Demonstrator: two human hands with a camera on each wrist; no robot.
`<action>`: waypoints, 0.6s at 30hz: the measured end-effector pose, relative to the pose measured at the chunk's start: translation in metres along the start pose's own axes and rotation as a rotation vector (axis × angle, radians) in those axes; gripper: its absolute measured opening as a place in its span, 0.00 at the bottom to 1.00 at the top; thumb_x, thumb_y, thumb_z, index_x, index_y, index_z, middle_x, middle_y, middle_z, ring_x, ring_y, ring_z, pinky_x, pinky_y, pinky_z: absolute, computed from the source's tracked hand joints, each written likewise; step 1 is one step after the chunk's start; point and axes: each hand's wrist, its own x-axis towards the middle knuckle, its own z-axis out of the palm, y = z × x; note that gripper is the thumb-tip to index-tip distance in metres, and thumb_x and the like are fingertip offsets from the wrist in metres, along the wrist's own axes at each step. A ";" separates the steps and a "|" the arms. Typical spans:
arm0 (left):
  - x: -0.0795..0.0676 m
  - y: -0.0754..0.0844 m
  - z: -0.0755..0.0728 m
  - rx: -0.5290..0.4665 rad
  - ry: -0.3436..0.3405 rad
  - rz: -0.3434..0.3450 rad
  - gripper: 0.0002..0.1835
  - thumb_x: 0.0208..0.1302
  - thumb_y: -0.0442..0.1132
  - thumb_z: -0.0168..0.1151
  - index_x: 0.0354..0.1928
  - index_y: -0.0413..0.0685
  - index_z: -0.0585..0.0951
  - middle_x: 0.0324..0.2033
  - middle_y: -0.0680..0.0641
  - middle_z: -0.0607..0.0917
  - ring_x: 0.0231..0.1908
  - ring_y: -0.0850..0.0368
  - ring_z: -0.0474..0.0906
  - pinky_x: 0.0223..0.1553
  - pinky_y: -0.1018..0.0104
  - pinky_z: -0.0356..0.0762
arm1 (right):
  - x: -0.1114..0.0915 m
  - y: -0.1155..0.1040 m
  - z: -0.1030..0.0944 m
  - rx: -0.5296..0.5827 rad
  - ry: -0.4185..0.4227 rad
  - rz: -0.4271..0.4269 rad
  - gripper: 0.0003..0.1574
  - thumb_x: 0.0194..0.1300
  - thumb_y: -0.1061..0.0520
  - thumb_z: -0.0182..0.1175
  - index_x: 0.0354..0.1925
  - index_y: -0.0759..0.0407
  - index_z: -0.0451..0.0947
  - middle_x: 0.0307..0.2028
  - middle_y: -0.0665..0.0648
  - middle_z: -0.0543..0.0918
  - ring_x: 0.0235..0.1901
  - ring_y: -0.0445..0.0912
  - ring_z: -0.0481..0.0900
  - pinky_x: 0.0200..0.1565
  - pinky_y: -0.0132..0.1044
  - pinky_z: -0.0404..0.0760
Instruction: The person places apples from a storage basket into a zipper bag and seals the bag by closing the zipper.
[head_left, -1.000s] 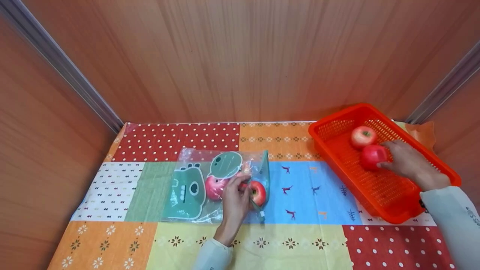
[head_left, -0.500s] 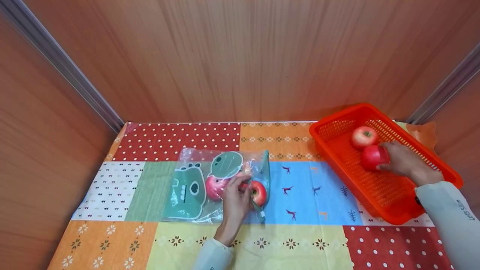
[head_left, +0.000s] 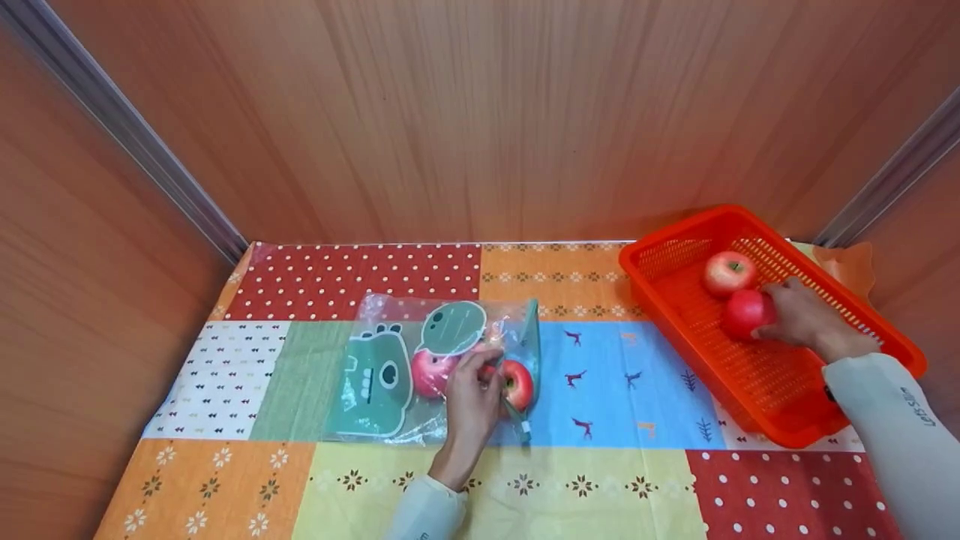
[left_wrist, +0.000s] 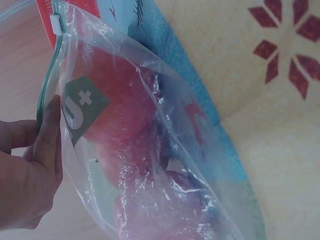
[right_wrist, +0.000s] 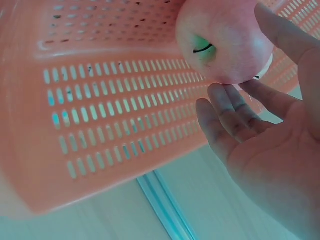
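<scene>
One red apple [head_left: 746, 315] is clasped by the right hand [head_left: 801, 319] inside the orange basket [head_left: 765, 386]; just beyond that grip, a paler apple [head_left: 726, 274] is seen. Well leftward, a clear bag [head_left: 379, 390] holding apples [head_left: 432, 373] is pinched at its edge by the left hand [head_left: 471, 401].

We see a patchwork cloth [head_left: 611, 401]. On it we find a clear printed bag [head_left: 382, 397] and, farther right, an orange-red basket [head_left: 757, 386].

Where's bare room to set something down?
Bare cloth lies between bag and basket, and left of the bag. The basket's near end is free. Crowded: the bag's mouth (left hand, apples) and the basket's far half (right hand, two apples).
</scene>
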 end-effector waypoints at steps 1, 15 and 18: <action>0.000 0.000 0.000 -0.002 0.001 0.002 0.14 0.63 0.22 0.70 0.50 0.37 0.88 0.44 0.43 0.88 0.36 0.55 0.83 0.40 0.66 0.86 | 0.001 0.000 0.000 0.007 0.000 0.000 0.49 0.61 0.53 0.78 0.68 0.72 0.64 0.59 0.75 0.71 0.53 0.71 0.75 0.52 0.70 0.83; 0.001 0.001 0.001 -0.010 0.004 -0.002 0.14 0.62 0.20 0.70 0.49 0.36 0.88 0.45 0.43 0.88 0.36 0.56 0.83 0.38 0.67 0.85 | 0.000 -0.003 0.001 0.072 -0.072 0.046 0.53 0.60 0.50 0.79 0.68 0.68 0.58 0.57 0.73 0.74 0.51 0.68 0.79 0.50 0.66 0.86; 0.001 0.001 0.000 -0.009 0.002 0.005 0.14 0.62 0.20 0.70 0.49 0.36 0.88 0.44 0.43 0.88 0.36 0.56 0.82 0.39 0.67 0.86 | 0.002 -0.004 0.003 0.084 -0.088 0.027 0.53 0.60 0.53 0.79 0.68 0.69 0.56 0.58 0.74 0.73 0.52 0.69 0.78 0.51 0.67 0.85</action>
